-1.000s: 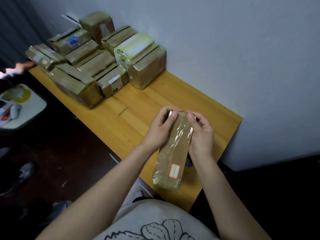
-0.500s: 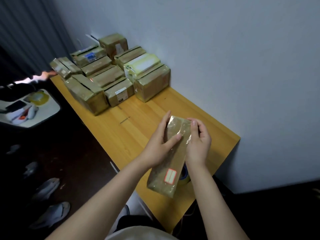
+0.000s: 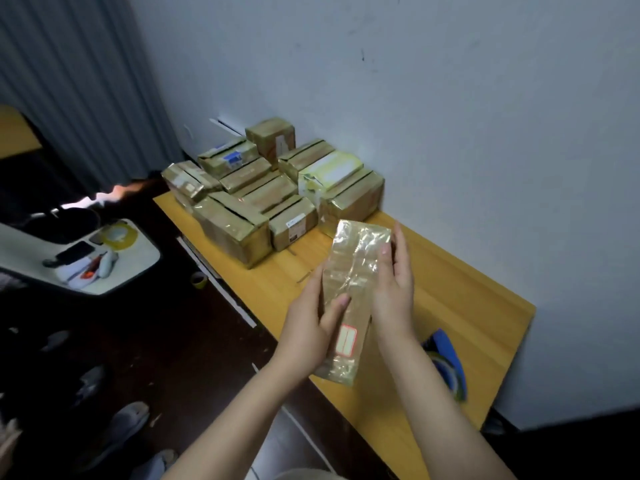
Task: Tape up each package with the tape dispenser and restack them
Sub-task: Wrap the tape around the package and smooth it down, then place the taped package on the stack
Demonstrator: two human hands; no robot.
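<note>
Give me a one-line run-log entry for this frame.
left hand: grips package | right hand: flat against package side | tape dispenser: on table | stack: by wall

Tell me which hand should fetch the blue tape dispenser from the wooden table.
Probably right. The blue tape dispenser lies on the wooden table beside the right forearm, while the left hand grips the long brown tape-wrapped package, thumb across its front; the right hand only touches its side.
</note>
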